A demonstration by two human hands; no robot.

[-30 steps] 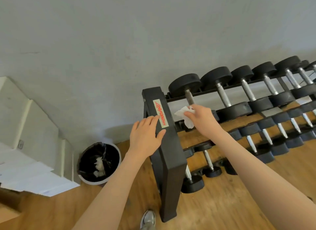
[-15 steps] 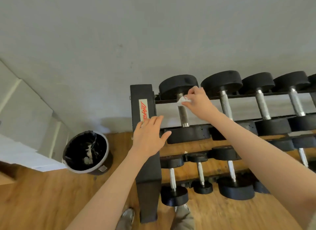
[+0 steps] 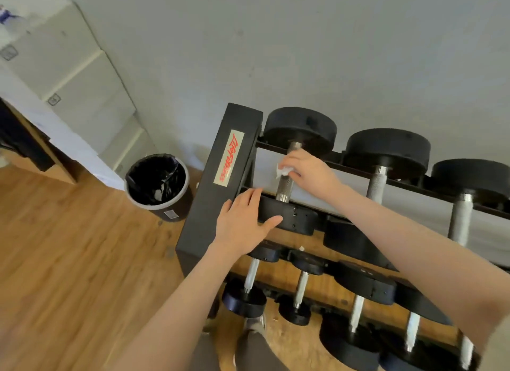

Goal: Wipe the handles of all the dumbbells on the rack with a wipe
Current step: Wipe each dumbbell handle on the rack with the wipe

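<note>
My right hand (image 3: 309, 172) pinches the crumpled wipe (image 3: 283, 171) against the first dumbbell's handle (image 3: 285, 187) on the top shelf. My left hand (image 3: 242, 224) lies flat, fingers spread, on the rack's black end post (image 3: 218, 188) and the dumbbell's near head. Left of it, a lined bin (image 3: 158, 183) stands on the wooden floor (image 3: 69, 260) by a grey wall (image 3: 276, 53).

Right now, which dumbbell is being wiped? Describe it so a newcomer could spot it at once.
Find the black rack upright with the red-lettered label. On the top shelf, the dumbbell right beside that upright is the one. Unlike its neighbours, its knurled handle has the right hand pressing a crumpled white wipe on it, and the left hand rests at its near head.
</note>
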